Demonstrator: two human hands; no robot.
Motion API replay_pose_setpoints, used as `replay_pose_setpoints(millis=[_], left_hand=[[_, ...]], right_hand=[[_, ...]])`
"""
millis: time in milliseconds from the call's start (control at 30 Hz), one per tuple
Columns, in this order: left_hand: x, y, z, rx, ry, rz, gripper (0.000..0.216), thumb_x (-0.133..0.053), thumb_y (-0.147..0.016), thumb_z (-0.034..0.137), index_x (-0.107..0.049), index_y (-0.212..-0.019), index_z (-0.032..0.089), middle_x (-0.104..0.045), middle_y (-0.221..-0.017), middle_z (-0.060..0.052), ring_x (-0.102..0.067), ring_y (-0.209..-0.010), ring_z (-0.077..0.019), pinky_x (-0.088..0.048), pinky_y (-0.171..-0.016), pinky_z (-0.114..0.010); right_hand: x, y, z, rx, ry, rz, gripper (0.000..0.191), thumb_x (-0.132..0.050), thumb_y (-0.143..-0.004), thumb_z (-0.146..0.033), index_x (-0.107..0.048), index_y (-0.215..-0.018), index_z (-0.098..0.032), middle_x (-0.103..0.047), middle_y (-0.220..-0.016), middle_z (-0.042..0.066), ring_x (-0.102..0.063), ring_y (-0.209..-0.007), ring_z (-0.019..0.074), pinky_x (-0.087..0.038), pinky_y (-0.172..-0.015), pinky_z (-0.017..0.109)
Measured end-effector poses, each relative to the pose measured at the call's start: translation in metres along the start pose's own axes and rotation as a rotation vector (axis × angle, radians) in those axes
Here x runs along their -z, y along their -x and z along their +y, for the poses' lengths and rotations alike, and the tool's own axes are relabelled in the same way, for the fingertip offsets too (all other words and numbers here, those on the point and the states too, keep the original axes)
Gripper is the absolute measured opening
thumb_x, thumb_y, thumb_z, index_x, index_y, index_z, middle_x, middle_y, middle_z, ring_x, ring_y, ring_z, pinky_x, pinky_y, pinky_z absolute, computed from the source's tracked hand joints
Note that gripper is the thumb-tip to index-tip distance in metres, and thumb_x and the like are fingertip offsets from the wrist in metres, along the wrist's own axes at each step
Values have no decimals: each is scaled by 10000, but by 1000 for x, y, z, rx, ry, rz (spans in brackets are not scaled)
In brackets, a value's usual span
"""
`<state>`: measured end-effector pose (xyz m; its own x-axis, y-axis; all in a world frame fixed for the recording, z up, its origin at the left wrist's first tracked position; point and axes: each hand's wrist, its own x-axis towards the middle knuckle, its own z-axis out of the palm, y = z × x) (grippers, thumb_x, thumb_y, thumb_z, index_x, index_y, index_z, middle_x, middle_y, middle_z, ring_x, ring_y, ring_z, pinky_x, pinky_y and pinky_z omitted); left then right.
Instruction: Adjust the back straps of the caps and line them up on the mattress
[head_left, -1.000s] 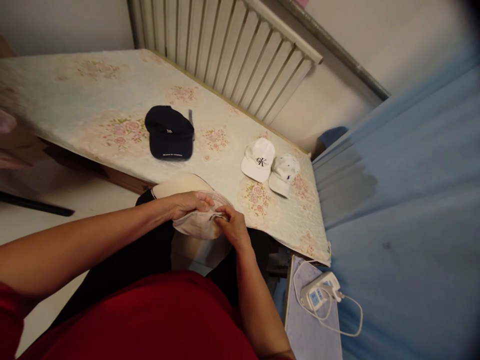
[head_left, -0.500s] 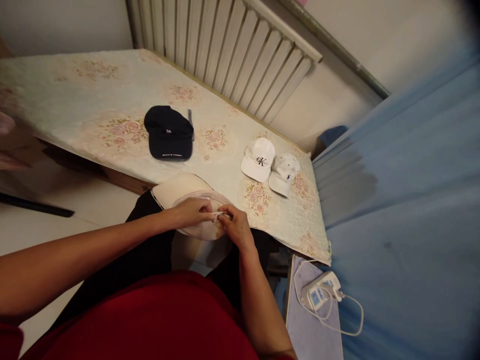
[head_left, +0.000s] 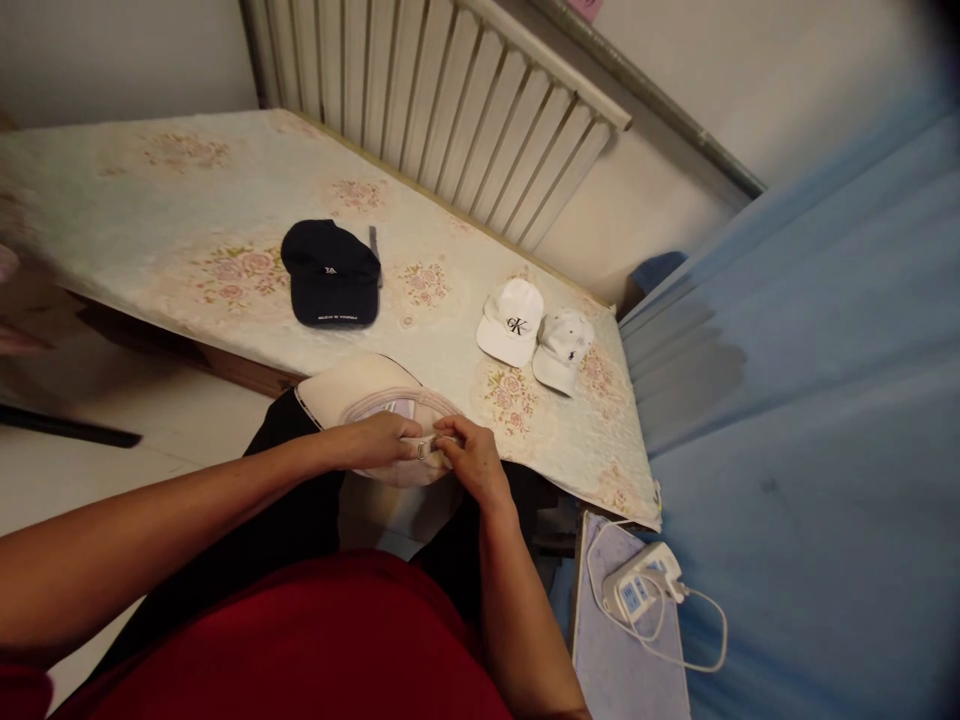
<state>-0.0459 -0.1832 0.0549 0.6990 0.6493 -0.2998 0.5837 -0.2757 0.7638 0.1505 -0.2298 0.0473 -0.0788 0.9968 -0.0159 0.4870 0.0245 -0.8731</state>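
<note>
A beige cap [head_left: 352, 385] lies upside down at the near edge of the floral-covered table [head_left: 150, 210], partly over my lap. My left hand [head_left: 375, 440] and my right hand [head_left: 469, 460] meet at the cap's back, both pinching its adjustment strap and small buckle [head_left: 426, 444]. Farther back on the table rests a navy cap [head_left: 330, 275]. To the right sit a white cap with a black logo [head_left: 512, 320] and a second white cap [head_left: 562, 340], touching each other.
A white radiator [head_left: 450, 110] runs along the wall behind the table. A blue curtain [head_left: 810, 400] fills the right side. Below the table's right corner a white device with a cord [head_left: 637, 590] lies on a pale purple surface [head_left: 611, 670]. A dark bar [head_left: 67, 425] lies on the floor at left.
My fingers have shifted along the strap and closed in on the buckle. The cap has turned a little, showing more of its inside. The view has tilted slightly.
</note>
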Motion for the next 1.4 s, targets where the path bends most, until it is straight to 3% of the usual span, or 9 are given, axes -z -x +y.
replay_pose_setpoints(millis=[200,433,500,600,700,800,1067,1400], left_hand=[[-6,-5,1,-53,-111,6,328,-479,-839,427,-673,-920,174,-711,-894,-52,-629,-814,-214,-397,-684,-272],[-17,-14,-5,-66,-149,84,315,-448,-875,367,-696,-974,200,-746,-944,-62,-651,-884,-232,-438,-768,-294],[-17,-14,-6,-54,-168,78,297,-447,-871,360,-688,-908,190,-739,-901,-66,-649,-850,-231,-431,-753,-295],[-14,-13,-2,-41,-156,60,246,-461,-841,322,-663,-831,182,-723,-850,-63,-642,-825,-228,-415,-734,-289],[-10,-10,4,-20,-120,57,217,-465,-824,305,-643,-816,181,-711,-845,-61,-635,-820,-230,-401,-718,-287],[-8,-8,9,2,-116,64,220,-453,-843,325,-613,-790,184,-695,-841,-64,-625,-815,-232,-388,-706,-287],[-5,-9,8,-4,-90,57,185,-463,-854,323,-536,-744,194,-626,-785,-29,-601,-808,-214,-358,-713,-276],[1,-15,10,52,-54,83,196,-469,-837,349,-562,-769,191,-647,-819,-31,-593,-827,-221,-359,-726,-275]], right_hand=[[-8,-2,2,48,-31,3,238,-588,-763,-141,-721,-947,-216,-695,-759,-16,-649,-734,154,-515,-725,271],[-10,2,4,122,21,62,247,-569,-773,-124,-710,-954,-214,-701,-803,9,-651,-755,167,-519,-733,285],[-9,3,3,175,35,153,227,-573,-775,-142,-703,-950,-205,-705,-848,27,-649,-788,174,-520,-772,300],[-4,3,4,212,12,407,190,-553,-798,-177,-689,-930,-195,-700,-897,50,-644,-847,184,-514,-831,319],[5,3,14,124,-82,625,174,-520,-820,-216,-666,-911,-190,-699,-896,55,-653,-828,187,-519,-820,329],[13,2,37,14,-183,695,184,-506,-826,-272,-642,-914,-185,-702,-896,58,-663,-759,184,-529,-776,332],[18,2,99,-135,-189,688,185,-488,-790,-318,-622,-844,-202,-703,-782,39,-618,-620,176,-510,-657,304],[12,-6,114,-178,-231,548,166,-510,-780,-303,-641,-802,-202,-697,-668,24,-613,-521,180,-490,-560,291]])
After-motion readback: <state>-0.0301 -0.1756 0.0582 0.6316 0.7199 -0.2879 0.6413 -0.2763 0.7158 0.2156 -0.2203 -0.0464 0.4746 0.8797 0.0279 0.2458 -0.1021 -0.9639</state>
